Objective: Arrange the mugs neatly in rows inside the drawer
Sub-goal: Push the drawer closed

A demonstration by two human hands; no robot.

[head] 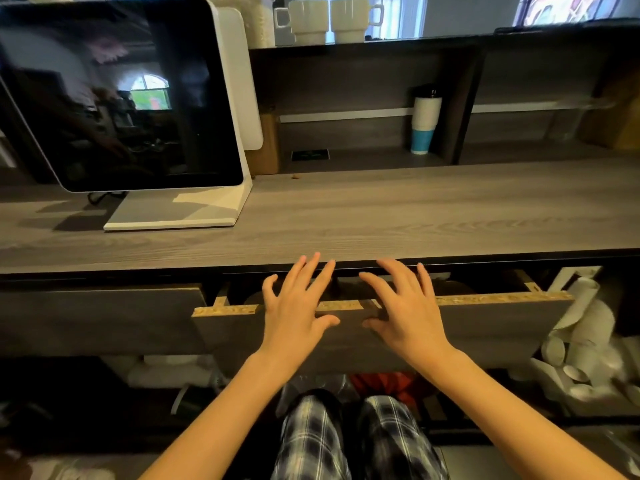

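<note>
Mugs [308, 20], two white ones, stand side by side at top centre. Drawer [485, 327], lower centre, shows a narrow gap under the counter [381, 216] edge. Left hand [294, 306] and right hand [405, 306] spread open-fingered over its raw top edge, holding nothing.

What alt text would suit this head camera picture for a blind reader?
A person's left hand and right hand, fingers spread, reach over the front of a partly open drawer beneath a grey counter. Two white mugs stand above, beside a dark screen.

Left hand [294, 308] and right hand [407, 308], fingers spread, reach over the part-open drawer [491, 327]
</note>
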